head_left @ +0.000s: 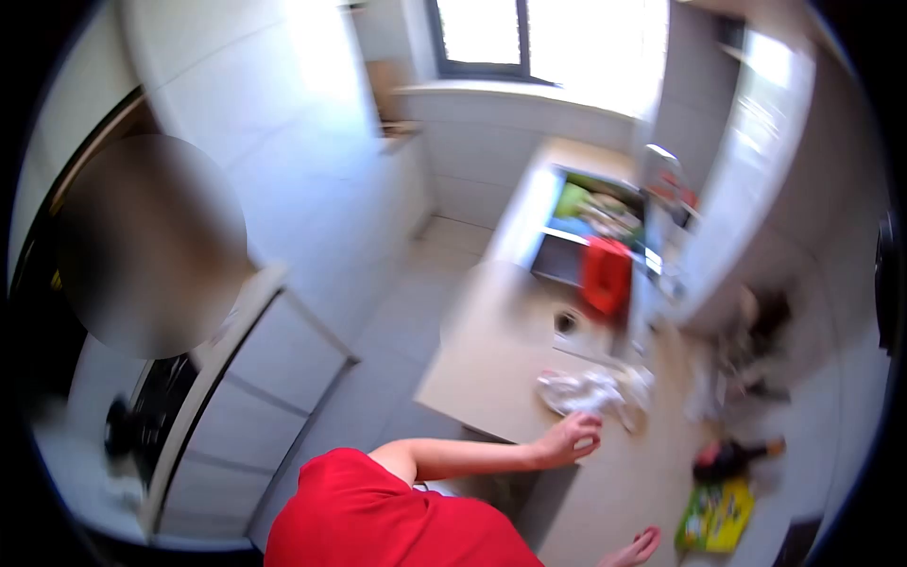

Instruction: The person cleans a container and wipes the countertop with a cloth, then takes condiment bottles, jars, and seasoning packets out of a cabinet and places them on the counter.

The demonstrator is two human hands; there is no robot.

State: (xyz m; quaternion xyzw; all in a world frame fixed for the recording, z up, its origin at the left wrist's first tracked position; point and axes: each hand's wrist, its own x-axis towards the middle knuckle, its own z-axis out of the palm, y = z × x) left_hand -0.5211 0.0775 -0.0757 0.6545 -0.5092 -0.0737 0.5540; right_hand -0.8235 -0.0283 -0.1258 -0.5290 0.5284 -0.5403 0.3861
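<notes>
Countertop under both hands, a crumpled white bag just past the left hand.
Beyond the bag is the sink; beside the right hand, a yellow-green packet, then a dark bottle. Left fingers curl half-closed, right ones part loosely; blur hides any hold. A careless right-hand sweep could shove the packet into the bottle; a left-hand brush could slide the bag sinkward.

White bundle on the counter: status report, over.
Left hand beside crumpled white bundle, contact unclear. Right hand near yellow-green packet, seemingly empty. Packet and dark bottle lie clear of bundle.
</notes>
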